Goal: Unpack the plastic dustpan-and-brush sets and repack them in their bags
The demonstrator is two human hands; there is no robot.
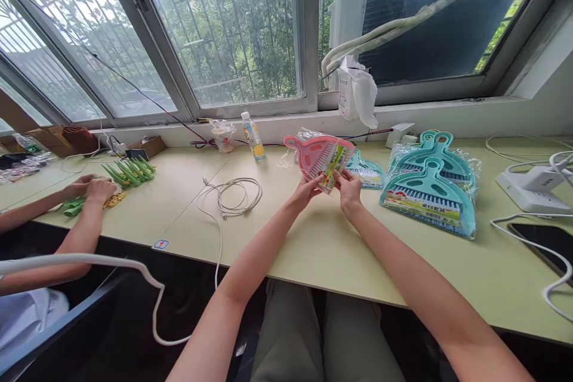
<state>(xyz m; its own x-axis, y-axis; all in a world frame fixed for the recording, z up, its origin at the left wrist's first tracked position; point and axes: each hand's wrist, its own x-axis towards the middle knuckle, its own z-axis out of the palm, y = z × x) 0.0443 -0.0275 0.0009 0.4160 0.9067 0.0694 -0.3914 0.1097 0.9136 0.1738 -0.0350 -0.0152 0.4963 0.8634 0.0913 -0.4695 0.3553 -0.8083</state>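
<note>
A pink dustpan and brush set [312,156] in clear plastic wrap is held up over the table, tilted, its handle toward the upper left. My left hand [308,189] grips its lower edge, fingers closed. On the other side of the printed label, my right hand [348,187] is closed on the set's right edge. Just behind it, partly hidden, lies a teal dustpan set [367,173]. To the right, more teal dustpan sets [430,200] in plastic wrap lie overlapping in a pile, with brush bristles and labels showing.
A coiled white cable [239,196] lies left of my hands. A drink bottle [253,137] stands near the window. A power strip [532,188] and a dark phone [544,245] are at right. At left, a co-worker's hands [96,188] work beside green pieces [132,173].
</note>
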